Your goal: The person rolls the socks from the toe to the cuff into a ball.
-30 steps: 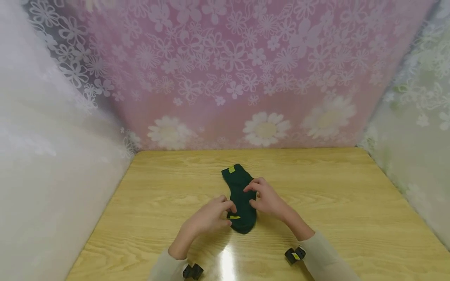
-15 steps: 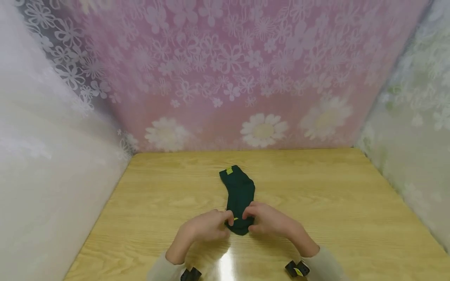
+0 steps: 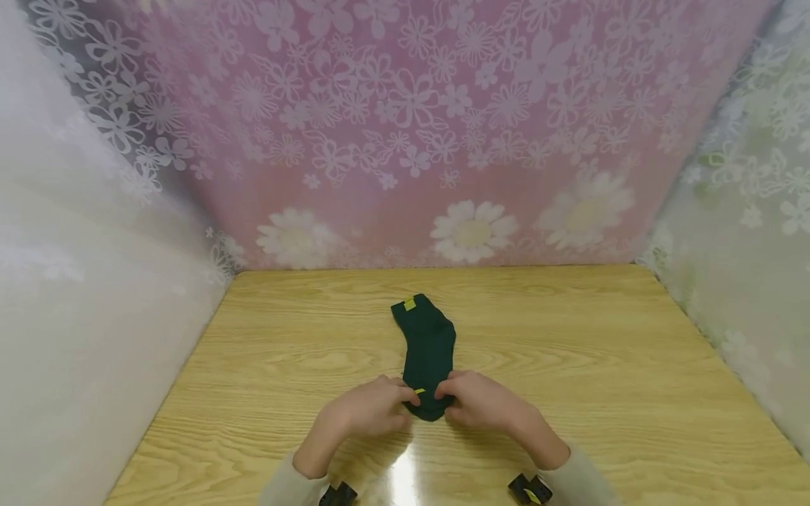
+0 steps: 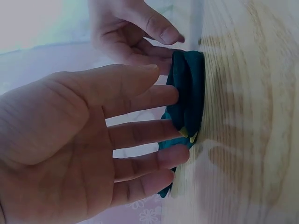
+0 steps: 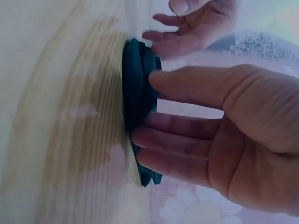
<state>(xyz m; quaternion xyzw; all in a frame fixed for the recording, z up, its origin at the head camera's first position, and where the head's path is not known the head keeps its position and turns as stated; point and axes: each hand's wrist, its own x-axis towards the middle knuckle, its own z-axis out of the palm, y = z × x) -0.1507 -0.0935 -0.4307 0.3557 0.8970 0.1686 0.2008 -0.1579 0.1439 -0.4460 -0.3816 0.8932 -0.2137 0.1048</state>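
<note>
A pair of dark green socks [image 3: 429, 351] lies stacked and flat on the wooden table, a yellow label at the far cuff and another yellow bit near the close end. My left hand [image 3: 373, 409] is at the near left edge; in the left wrist view its fingers [image 4: 145, 133] reach out nearly straight, tips against the fabric. From the right, my right hand [image 3: 484, 400] touches the opposite edge. The right wrist view has its thumb [image 5: 187, 84] on top of the layered socks [image 5: 138, 79] and its extended fingers along the side.
The wood-grain table [image 3: 569, 337] extends to both sides. A pink flowered backdrop [image 3: 380, 140] rises at its far edge, with pale side panels [image 3: 95, 316] left and right. Black wrist cameras [image 3: 338, 494] sit at both sleeves.
My right hand has come down from the middle of the socks to their near right edge. The left hand has settled against the left edge, and the socks stay nearly in place.
</note>
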